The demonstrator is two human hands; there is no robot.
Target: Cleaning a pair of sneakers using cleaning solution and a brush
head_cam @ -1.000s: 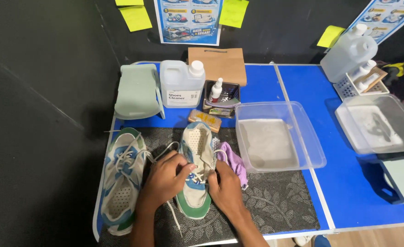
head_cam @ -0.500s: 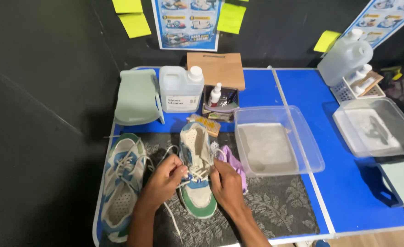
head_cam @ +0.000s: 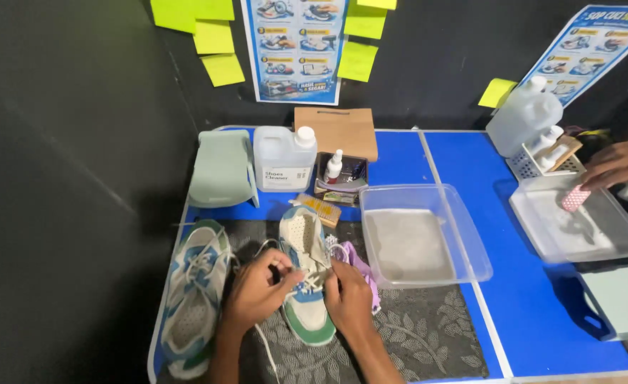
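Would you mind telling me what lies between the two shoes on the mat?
In the head view, only the left hand and loose white laces lie between the left shoe and the middle shoe.

1 view only, from a camera worn on the person's head. It looks steeply down and forward across a blue table (head_cam: 399,160) toward a black wall (head_cam: 435,64) at the far edge. The left hand (head_cam: 257,288) and right hand (head_cam: 349,299) sit low in the middle of the picture, close to the lens, with both forearms cut off by the bottom edge. The sight line leans slightly left, so a dark side wall (head_cam: 65,192) fills the left third. The table's right part runs out of the picture, where another person's hand (head_cam: 616,162) enters from the right edge. No 2nd view shares the scene.
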